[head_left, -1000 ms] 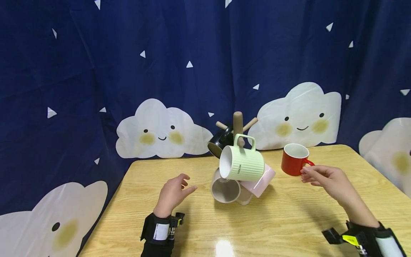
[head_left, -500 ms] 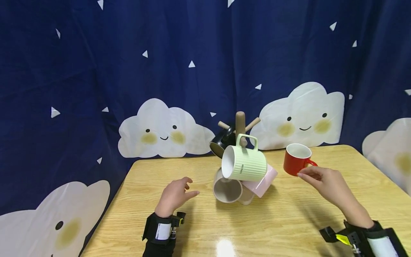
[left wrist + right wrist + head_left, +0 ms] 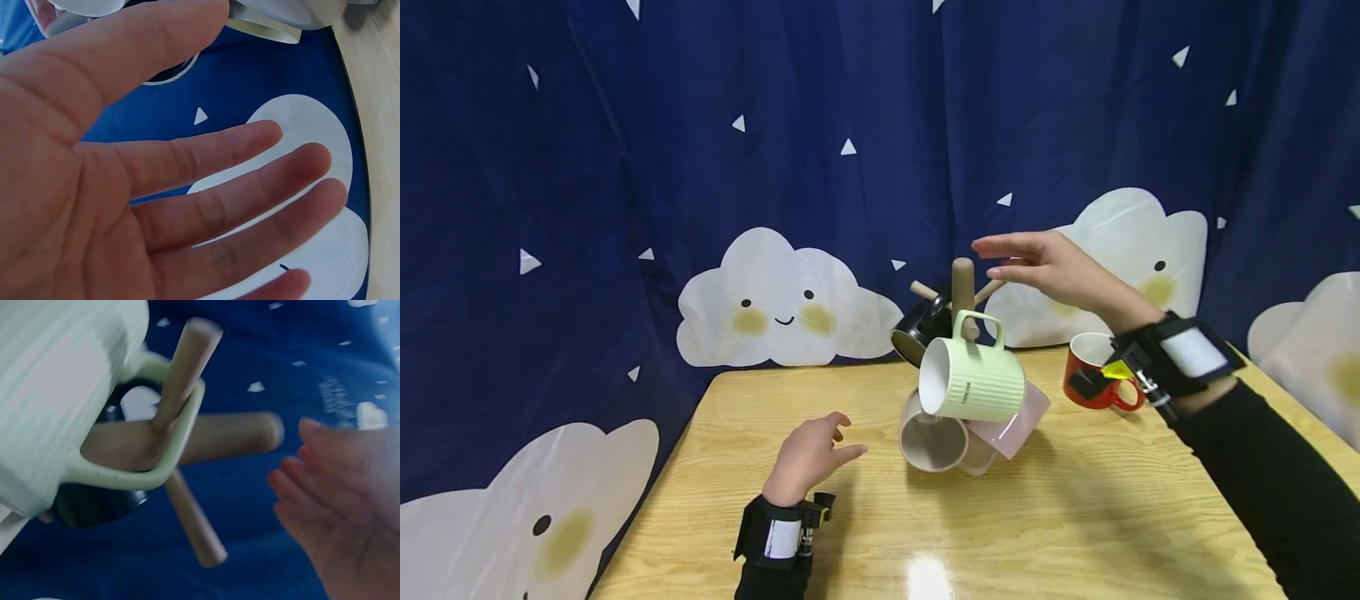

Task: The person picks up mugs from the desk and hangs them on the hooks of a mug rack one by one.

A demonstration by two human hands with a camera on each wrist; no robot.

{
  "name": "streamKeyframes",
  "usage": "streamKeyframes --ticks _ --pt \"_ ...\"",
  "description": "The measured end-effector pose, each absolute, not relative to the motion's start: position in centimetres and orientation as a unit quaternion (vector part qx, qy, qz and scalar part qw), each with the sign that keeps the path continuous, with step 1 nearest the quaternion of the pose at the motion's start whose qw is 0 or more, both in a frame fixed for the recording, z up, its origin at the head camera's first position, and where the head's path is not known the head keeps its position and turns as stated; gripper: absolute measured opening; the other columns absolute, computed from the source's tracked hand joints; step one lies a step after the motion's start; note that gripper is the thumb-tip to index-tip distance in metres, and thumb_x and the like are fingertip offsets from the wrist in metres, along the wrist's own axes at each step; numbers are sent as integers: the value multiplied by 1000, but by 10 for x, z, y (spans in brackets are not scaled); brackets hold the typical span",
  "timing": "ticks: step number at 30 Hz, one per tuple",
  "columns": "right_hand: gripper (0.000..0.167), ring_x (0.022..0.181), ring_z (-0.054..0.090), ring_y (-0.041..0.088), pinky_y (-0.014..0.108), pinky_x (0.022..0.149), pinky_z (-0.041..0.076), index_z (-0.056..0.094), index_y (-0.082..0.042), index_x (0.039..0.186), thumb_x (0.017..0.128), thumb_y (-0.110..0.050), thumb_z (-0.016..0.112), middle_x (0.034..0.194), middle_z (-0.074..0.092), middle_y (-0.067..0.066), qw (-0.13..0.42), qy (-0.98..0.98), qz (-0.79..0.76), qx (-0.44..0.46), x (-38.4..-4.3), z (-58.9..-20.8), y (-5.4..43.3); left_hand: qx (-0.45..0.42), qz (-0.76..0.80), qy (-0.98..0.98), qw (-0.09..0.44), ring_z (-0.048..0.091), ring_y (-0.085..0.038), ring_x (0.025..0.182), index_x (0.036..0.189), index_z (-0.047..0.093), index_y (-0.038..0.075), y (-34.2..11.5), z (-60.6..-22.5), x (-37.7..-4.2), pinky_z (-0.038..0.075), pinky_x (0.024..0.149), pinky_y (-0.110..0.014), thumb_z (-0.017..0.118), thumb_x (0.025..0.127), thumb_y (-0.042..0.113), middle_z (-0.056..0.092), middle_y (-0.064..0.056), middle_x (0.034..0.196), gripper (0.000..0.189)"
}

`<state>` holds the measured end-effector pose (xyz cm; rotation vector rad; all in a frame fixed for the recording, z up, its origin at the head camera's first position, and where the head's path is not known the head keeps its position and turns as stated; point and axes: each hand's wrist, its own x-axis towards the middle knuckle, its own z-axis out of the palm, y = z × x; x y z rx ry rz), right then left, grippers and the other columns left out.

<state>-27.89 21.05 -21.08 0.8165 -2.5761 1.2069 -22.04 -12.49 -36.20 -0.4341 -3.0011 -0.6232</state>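
My right hand (image 3: 1048, 262) hovers beside the top of a wooden mug tree (image 3: 962, 279), fingers extended and holding nothing. In the right wrist view, a small gap separates the fingertips from the post. A pale green ribbed mug (image 3: 985, 387) hangs by its handle from a front peg. Behind it hangs a black mug (image 3: 917, 327); lower down are a greyish-white mug (image 3: 931, 442) and a pink mug (image 3: 1013, 425). On the table at right stands a red mug (image 3: 1097, 403), partly covered by my right wrist camera. My left hand (image 3: 805, 462) is left of the tree, fingers relaxed, touching nothing.
The light wooden table (image 3: 880, 533) carries the mug tree near its middle. A dark blue curtain (image 3: 760, 100) with white clouds and triangles hangs behind. A bare peg (image 3: 988, 292) sticks out at the tree's upper right.
My right hand has left the red mug's handle and moved up and left to the top of the mug tree. The red mug stays at right. My left hand has hardly moved.
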Motion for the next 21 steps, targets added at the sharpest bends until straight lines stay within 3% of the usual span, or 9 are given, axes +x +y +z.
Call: streamKeyframes --ticks 2,10,15,21 --pt "41 118 53 28 29 94 47 50 -2 131 91 -9 56 132 52 16 35 -864 409 291 -293 -206 203 -141 -200 -969 24 63 -24 80 109 61 4 -125 -362 -221 49 65 -36 70 79 35 68 -12 92 45" --pt "42 116 55 21 48 95 44 48 -4 132 91 -12 55 128 56 15 -93 -820 457 333 -322 -211 197 -152 -197 -968 20 63 -24 77 109 61 4 -124 -365 -222 48 63 -35 69 79 36 68 -11 90 45" --pt "42 113 57 17 44 96 44 49 -2 131 91 -14 57 123 61 7 -112 -812 467 331 -326 -213 198 -153 -197 -968 16 63 -24 78 110 61 4 -122 -365 -222 48 64 -36 69 79 36 68 -12 92 46" --pt "40 95 65 13 35 87 51 52 7 123 90 -13 59 110 67 5 -73 -806 506 299 -322 -222 194 -156 -193 -969 16 62 -24 77 110 61 4 -119 -364 -223 48 62 -36 69 79 37 67 -12 91 46"
